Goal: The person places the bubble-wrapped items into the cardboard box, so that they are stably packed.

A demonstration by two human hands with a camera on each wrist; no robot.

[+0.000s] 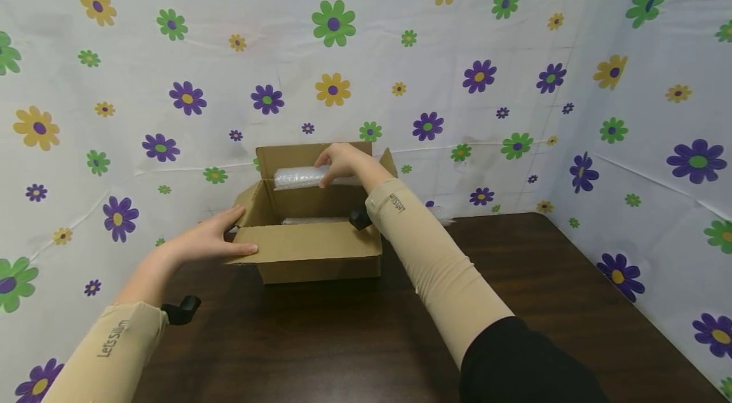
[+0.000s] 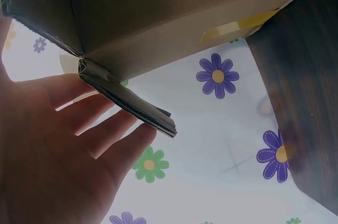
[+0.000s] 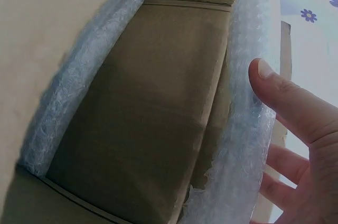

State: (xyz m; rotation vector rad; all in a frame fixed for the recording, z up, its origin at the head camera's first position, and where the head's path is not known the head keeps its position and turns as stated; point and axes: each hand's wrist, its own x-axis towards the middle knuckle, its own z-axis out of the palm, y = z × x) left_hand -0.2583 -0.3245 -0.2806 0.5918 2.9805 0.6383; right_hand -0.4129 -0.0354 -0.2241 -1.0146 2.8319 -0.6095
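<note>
An open cardboard box (image 1: 320,271) stands on the table near the wall, its flaps spread. My left hand (image 1: 208,239) holds its front left corner, thumb on the front flap (image 1: 314,243) and fingers against the side flap (image 2: 127,100). Above the far side of the box, my right hand (image 1: 345,160) grips a bubble-wrapped roll (image 1: 297,177) between thumb and fingers. The thumb lies across the bubble wrap in the right wrist view. A second bubble-wrapped roll (image 3: 84,78) lies inside along the near wall; the front flap partly hides it in the head view.
The dark wooden table (image 1: 274,352) extends in front of the box and to the right. Some clear plastic wrap (image 1: 441,215) shows behind the box's right side. A flower-patterned sheet (image 1: 377,60) hangs close behind, and another side of it borders the table's right edge.
</note>
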